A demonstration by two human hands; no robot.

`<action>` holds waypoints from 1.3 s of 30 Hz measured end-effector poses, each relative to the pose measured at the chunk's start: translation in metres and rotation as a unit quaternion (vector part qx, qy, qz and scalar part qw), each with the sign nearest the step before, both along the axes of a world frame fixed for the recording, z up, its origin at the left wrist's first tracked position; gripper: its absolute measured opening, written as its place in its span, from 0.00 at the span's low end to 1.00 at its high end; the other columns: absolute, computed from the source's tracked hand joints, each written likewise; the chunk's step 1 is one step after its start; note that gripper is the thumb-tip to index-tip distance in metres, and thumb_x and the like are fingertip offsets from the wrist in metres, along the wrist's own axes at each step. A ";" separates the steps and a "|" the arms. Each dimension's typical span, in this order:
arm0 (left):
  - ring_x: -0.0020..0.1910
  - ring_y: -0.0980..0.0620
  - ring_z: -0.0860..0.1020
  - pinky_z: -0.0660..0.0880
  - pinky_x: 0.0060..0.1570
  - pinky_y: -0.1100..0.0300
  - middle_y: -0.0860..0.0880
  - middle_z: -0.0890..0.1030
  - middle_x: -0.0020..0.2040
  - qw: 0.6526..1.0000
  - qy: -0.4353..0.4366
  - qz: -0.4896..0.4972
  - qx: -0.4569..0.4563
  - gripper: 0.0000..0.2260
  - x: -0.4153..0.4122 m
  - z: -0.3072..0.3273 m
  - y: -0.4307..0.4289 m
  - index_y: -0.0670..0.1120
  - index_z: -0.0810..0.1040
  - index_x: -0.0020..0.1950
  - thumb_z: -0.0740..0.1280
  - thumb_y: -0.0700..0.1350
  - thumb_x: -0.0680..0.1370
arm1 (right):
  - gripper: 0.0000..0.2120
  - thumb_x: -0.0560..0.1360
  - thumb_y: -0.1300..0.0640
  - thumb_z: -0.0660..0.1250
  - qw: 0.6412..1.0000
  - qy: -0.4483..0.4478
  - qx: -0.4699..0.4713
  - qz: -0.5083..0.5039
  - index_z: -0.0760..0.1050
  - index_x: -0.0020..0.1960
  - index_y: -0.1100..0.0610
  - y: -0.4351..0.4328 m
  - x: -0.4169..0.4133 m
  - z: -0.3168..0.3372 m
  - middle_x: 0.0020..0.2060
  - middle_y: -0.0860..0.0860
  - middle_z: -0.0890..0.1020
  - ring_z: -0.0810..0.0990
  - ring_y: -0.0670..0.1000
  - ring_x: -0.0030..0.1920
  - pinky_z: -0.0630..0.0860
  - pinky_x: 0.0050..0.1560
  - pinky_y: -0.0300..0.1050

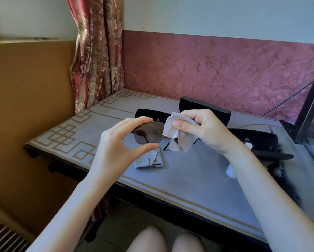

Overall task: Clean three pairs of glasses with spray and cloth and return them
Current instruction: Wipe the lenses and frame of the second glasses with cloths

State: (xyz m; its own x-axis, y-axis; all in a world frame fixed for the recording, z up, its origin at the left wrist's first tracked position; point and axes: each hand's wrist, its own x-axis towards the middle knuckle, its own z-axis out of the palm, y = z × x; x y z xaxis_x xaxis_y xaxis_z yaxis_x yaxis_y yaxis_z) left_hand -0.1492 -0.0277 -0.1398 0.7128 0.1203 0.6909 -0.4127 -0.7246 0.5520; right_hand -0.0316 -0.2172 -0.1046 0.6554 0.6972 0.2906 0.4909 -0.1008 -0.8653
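Step in hand, by judgement: wiping one pair, with return to a case not yet begun.

Glasses (pixel 149 133) held in the air above the middle of the table (pixel 170 188), clear of its surface. Long axis laid crosswise, running from left hand to right hand, roughly parallel to the table's far edge.

Left hand (pixel 119 142) pinching the rim of the dark left lens, forefinger on top, thumb beneath. Right hand (pixel 203 130) curled round a grey cloth (pixel 172 131), thumb pressing it over the right lens; that lens covered and out of sight.

Both hands equally near, one at each end of the frame. For the coming wipe: keep the left pinch fixed and draw the cloth along the long axis toward the left hand.

Second cloth (pixel 149 160) lying crumpled on the table just below the glasses. Black cases (pixel 258 140) set toward the far and right edges. White object (pixel 231 171), probably the spray, mostly hidden behind the right forearm.
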 end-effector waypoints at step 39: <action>0.56 0.60 0.79 0.72 0.60 0.66 0.56 0.81 0.54 0.998 -0.041 0.026 -0.048 0.23 -0.009 -0.006 0.008 0.50 0.78 0.60 0.76 0.51 0.67 | 0.04 0.72 0.57 0.68 0.998 0.048 0.021 0.045 0.79 0.46 0.54 -0.016 -0.003 -0.005 0.37 0.49 0.83 0.79 0.45 0.38 0.73 0.37 0.33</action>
